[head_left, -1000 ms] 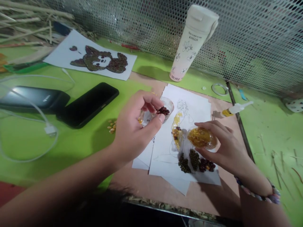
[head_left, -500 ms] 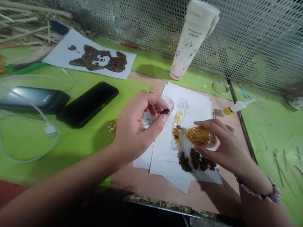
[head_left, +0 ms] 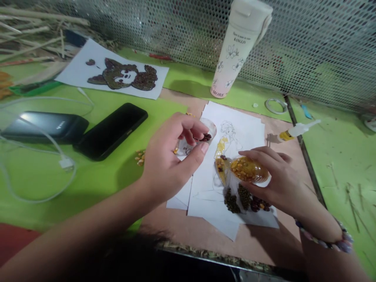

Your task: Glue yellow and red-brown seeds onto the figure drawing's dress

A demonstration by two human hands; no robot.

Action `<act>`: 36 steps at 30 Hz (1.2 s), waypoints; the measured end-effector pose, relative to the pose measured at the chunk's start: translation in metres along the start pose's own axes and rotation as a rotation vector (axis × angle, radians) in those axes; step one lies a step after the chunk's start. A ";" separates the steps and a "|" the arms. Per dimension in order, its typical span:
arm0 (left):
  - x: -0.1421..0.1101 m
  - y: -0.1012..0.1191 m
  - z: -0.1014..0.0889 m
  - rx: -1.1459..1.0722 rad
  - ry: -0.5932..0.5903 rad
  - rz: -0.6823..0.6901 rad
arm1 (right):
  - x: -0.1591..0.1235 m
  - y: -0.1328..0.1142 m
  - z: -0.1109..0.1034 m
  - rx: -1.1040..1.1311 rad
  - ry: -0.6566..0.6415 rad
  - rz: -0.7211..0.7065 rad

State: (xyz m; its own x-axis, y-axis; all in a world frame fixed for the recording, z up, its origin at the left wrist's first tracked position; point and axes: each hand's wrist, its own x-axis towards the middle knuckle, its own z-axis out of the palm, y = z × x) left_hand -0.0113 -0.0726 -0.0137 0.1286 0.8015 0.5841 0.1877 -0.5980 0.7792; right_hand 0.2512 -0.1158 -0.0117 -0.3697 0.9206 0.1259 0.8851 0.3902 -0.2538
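My left hand (head_left: 173, 156) is curled, thumb and fingers around a small clear cup (head_left: 212, 130) with dark red beans in it; the fingers partly hide it. In my right hand (head_left: 274, 172) is a clear plastic container (head_left: 260, 172) of yellow kernels, tipped on its side with its opening toward the left. It hangs over a white sheet (head_left: 202, 201) bearing a pencil-drawn figure (head_left: 227, 131). Yellow and dark pieces cover part of the figure. Dark green beans (head_left: 232, 201) and dark red beans (head_left: 258, 204) lie in small heaps below the container.
A tall tumbler (head_left: 235, 55) stands behind the paper. To the left lie a black phone (head_left: 111, 131), a power bank (head_left: 47, 127) with a white cable, and a finished animal picture (head_left: 123, 74). A glue bottle (head_left: 296, 131) and a tape roll (head_left: 276, 106) are at right.
Both hands keep nearly the same pose. The container of kernels is tilted slightly differently, with more separate kernels showing near its opening. The view has shifted a little.
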 end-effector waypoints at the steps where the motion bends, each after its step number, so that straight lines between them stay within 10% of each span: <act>1: 0.000 0.000 0.000 -0.004 0.000 0.000 | 0.000 -0.001 0.000 0.003 0.001 -0.001; 29: 0.001 0.005 0.000 0.091 -0.034 0.036 | 0.001 -0.003 -0.001 0.108 0.011 0.038; 36: 0.002 0.003 0.003 0.346 -0.443 0.345 | 0.000 0.000 -0.005 0.298 0.008 0.043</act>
State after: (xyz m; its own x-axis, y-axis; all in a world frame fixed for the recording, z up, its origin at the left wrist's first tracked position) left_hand -0.0074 -0.0728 -0.0103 0.6119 0.5365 0.5811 0.3568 -0.8430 0.4026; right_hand 0.2521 -0.1160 -0.0067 -0.3305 0.9366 0.1161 0.7772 0.3399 -0.5296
